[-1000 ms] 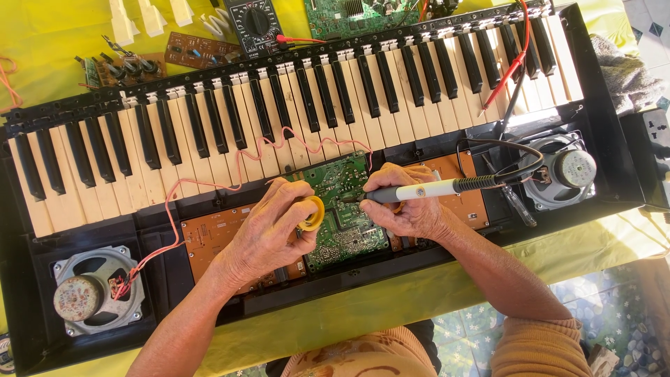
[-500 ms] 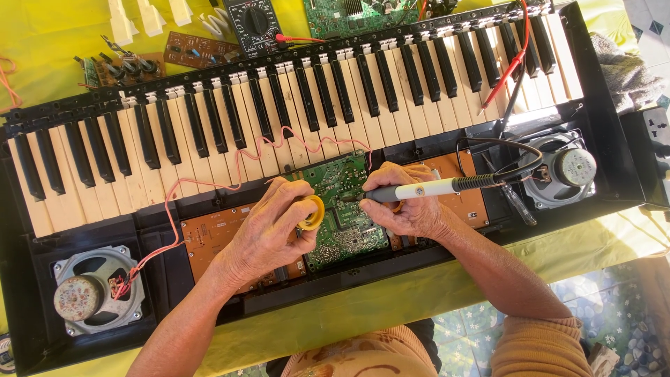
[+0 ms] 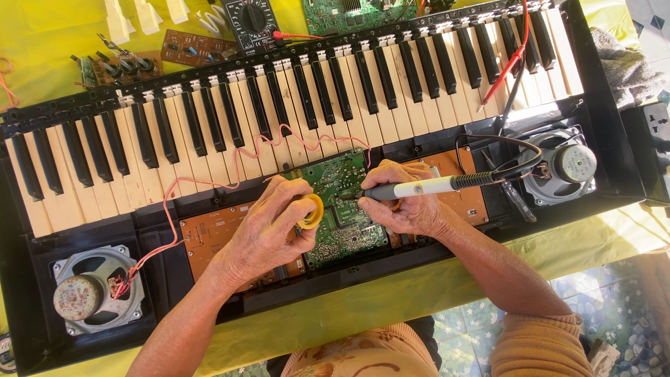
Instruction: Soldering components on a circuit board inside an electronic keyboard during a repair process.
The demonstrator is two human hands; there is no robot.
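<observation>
The right hand is gripping a soldering iron by its white handle, fingers wrapped around it, with the dark tip pointing left and resting on the green circuit board that sits in the opened body of an electronic keyboard. The iron's black cord is looping up and back over the right-hand speaker. The left hand is pinching a small yellow spool, probably solder, between thumb and fingers, holding it just left of the iron's tip and right at the edge of the green board. The two hands are lying close together over the board, nearly touching.

Brown circuit boards are lying on either side of the green one: one partly under the left hand, another under the right hand. A thin red wire is running from the left-hand speaker up across the white keys and toward the green board. The keyboard is lying on a bench covered with a yellow cloth. Beyond the keys, on the cloth, are lying a black multimeter with a red lead trailing over the keys, loose white keys, and more small circuit boards.
</observation>
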